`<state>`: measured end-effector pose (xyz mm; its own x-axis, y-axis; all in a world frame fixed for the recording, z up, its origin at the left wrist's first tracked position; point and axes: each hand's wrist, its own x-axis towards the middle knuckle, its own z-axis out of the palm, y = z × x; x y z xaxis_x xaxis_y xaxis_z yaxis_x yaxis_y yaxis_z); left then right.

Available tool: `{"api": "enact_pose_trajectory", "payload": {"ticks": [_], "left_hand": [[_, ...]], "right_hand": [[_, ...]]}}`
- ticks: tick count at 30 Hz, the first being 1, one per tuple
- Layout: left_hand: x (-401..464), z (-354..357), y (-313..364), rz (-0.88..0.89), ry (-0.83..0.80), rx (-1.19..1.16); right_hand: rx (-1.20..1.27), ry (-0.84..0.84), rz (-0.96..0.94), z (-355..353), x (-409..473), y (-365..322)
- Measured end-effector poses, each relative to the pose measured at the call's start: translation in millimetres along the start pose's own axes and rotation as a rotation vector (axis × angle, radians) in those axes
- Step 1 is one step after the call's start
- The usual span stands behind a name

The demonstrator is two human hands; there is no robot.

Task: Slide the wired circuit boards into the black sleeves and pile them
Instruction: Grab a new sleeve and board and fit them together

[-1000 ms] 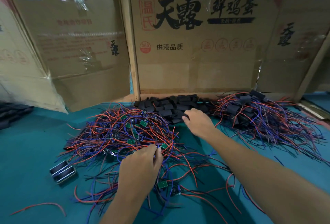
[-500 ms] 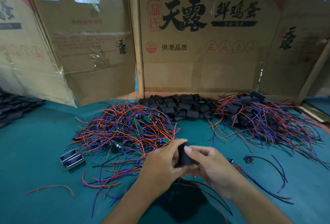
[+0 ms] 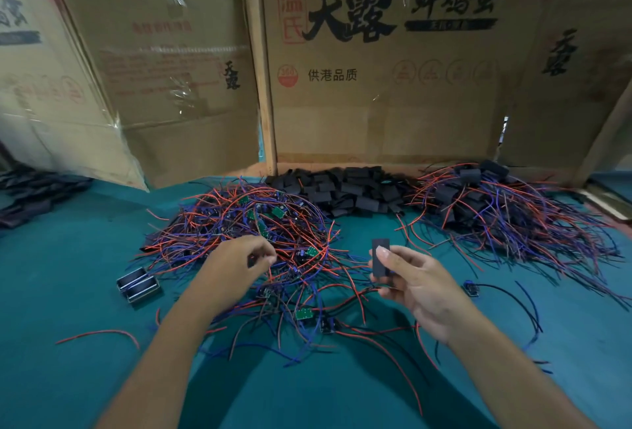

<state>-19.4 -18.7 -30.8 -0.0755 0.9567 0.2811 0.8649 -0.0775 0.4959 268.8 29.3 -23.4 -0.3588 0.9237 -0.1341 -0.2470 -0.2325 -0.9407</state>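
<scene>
With your left hand [image 3: 239, 262] curled over the unsleeved board pile [image 3: 246, 223] at 10 o'clock, grip unclear, and your right hand [image 3: 415, 286] pinching one empty black sleeve [image 3: 380, 257], the sleeved pile [image 3: 496, 202] at 2 o'clock is roughly half the work.

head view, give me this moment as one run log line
step: fetch board | right hand: pinches black sleeve upright | left hand: over unsleeved board pile, grip unclear | sleeved pile: far right

Makeshift assembly workshop: wire heaps [image 3: 246, 223] on teal bench [image 3: 68, 377], cardboard walls [image 3: 376, 103].
</scene>
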Motion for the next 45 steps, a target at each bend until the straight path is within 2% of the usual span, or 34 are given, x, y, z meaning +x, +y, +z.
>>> {"api": "enact_pose_trajectory", "payload": {"ticks": [3,8,11,17,23,28,33,38,45], "left_hand": [[2,1,-2,0.019,-0.099,0.08],[-4,-7,-14,0.03,-0.374,0.102],[-3,-5,-15,0.048,-0.397,0.135],[-3,-11,-5,0.051,-0.29,0.125],[-9,-33,3,0.089,0.02,-0.118],[-11,-38,3,0.113,0.161,-0.203],[-12,-40,9,0.136,0.247,-0.492],[-14,-36,18,0.163,0.282,-0.512],[-12,-26,37,0.145,0.532,-0.576]], "right_hand": [[-0.021,0.024,0.011,-2,2,3],[-0.03,0.02,0.01,-3,6,8],[-0.052,0.018,0.0,-3,8,12],[-0.104,0.02,0.009,-4,8,14],[-0.09,0.034,0.01,-6,10,14],[-0.101,0.028,0.007,-6,10,15],[-0.105,0.01,-0.002,-7,10,15],[-0.111,0.0,-0.005,-5,9,15],[-0.142,0.0,-0.038,-3,6,15]]}}
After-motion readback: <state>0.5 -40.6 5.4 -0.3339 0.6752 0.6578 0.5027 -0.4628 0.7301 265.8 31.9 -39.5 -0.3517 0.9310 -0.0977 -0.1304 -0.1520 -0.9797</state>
